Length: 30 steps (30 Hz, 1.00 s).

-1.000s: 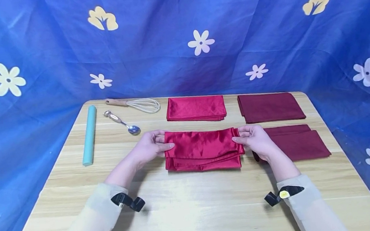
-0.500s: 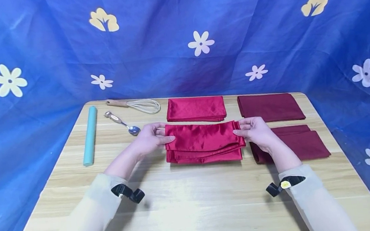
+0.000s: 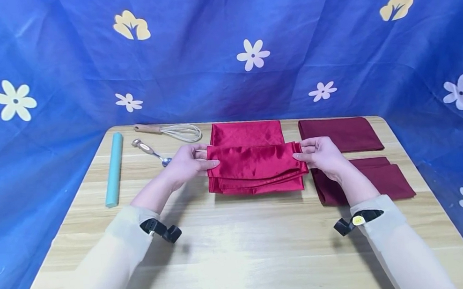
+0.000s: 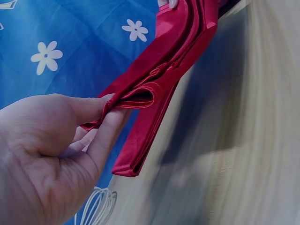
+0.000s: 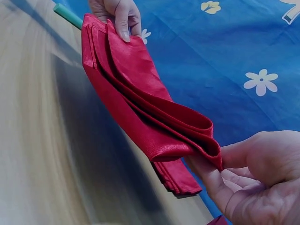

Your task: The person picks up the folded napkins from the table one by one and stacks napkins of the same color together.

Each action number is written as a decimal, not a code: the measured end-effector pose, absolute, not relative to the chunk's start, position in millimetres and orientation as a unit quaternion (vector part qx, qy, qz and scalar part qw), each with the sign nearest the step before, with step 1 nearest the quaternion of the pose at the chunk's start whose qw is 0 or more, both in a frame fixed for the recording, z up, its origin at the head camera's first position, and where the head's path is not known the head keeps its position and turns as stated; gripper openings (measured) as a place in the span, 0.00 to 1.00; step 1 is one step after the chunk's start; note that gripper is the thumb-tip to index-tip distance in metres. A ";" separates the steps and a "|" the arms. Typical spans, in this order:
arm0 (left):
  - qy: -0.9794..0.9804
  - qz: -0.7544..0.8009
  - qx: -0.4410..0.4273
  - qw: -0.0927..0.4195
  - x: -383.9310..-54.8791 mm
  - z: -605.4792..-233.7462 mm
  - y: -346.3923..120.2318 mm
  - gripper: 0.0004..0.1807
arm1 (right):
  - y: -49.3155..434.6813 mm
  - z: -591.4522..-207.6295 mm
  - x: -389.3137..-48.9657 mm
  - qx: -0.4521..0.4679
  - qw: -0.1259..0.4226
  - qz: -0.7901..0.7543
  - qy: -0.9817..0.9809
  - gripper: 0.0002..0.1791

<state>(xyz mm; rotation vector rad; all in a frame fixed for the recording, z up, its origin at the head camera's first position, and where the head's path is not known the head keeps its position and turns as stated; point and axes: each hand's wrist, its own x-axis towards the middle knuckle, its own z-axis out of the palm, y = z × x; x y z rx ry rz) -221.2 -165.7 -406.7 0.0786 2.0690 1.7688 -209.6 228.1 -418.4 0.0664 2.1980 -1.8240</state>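
Observation:
A folded shiny red satin cloth (image 3: 256, 163) hangs in the air between both hands, its layers sagging in loops. My left hand (image 3: 189, 165) pinches its left end, thumb on top and fingers beneath. At the other end my right hand (image 3: 322, 157) pinches it the same way. In the left wrist view the left hand (image 4: 61, 145) holds the layered edge of the cloth (image 4: 154, 79). The right wrist view has the right hand (image 5: 262, 173) gripping a corner. Behind it, a second folded red satin cloth (image 3: 247, 132) lies on the table, its front part hidden.
Two folded maroon cloths (image 3: 340, 134) lie at the right, one behind the other. On the left are a teal rod (image 3: 114, 170), a whisk (image 3: 181, 132) and a spoon (image 3: 147, 148) partly behind the left hand. A blue flowered curtain (image 3: 204, 48) stands behind the wooden table (image 3: 226, 258).
Both hands have lifted the held cloth and carried it away from me, so it now overlaps the front of the red cloth lying behind. The other items have stayed put.

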 end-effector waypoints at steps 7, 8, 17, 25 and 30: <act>0.748 0.634 0.026 0.195 -232.1 -402.4 -165.6 0.33 | 228.2 -410.3 -222.5 0.025 0.143 -0.629 0.764 0.34; 0.749 0.633 0.027 0.193 -233.6 -401.4 -165.4 0.33 | 228.2 -409.3 -224.7 0.024 0.144 -0.632 0.761 0.34; 0.741 0.644 0.014 0.187 -250.4 -399.1 -162.4 0.33 | 231.4 -404.0 -244.1 0.015 0.133 -0.630 0.765 0.30; 0.749 0.640 0.017 0.172 -264.6 -397.0 -158.3 0.31 | 231.6 -407.7 -259.7 0.030 0.135 -0.656 0.742 0.29; 0.756 0.634 0.014 0.162 -275.4 -394.5 -157.5 0.31 | 231.5 -410.8 -270.3 0.039 0.127 -0.662 0.737 0.29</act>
